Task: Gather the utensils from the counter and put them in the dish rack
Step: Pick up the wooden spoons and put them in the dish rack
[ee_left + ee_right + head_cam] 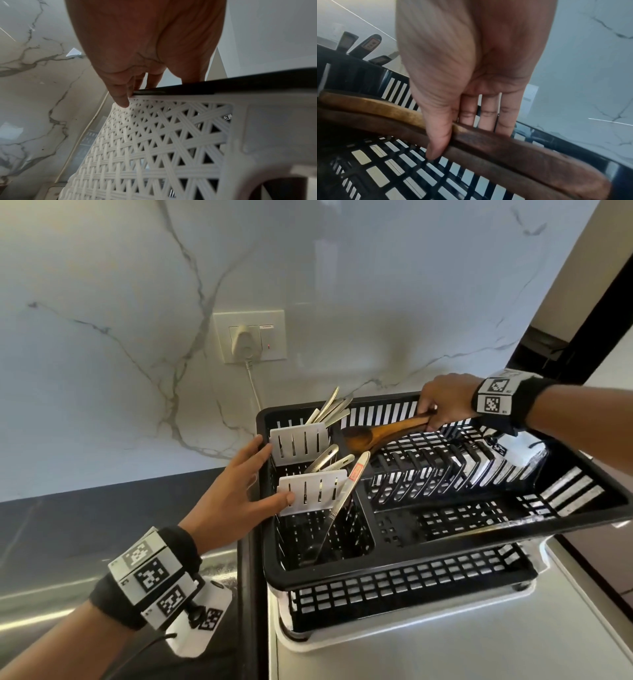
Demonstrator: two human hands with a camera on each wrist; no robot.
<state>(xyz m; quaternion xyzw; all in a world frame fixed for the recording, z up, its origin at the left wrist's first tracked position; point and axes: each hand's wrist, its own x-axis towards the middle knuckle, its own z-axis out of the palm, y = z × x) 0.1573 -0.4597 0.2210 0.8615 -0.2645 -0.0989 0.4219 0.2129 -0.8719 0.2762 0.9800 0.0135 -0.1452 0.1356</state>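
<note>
Left hand point(239, 491) lies flat-fingered against the dish rack point(445, 535), steadying it; right hand point(445, 402), grip pinching the wooden spoon point(380, 433), lowers it in.

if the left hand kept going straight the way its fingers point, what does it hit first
Probably the white slotted divider of the dish rack: the left hand already reaches its rim, fingers pointing right. Depth is unclear.

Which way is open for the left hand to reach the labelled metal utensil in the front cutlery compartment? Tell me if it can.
Probably yes. The left hand already rests open against the dish rack beside that compartment, and the labelled utensil leans with its handle sticking up above the white divider, nothing covering it.
</note>
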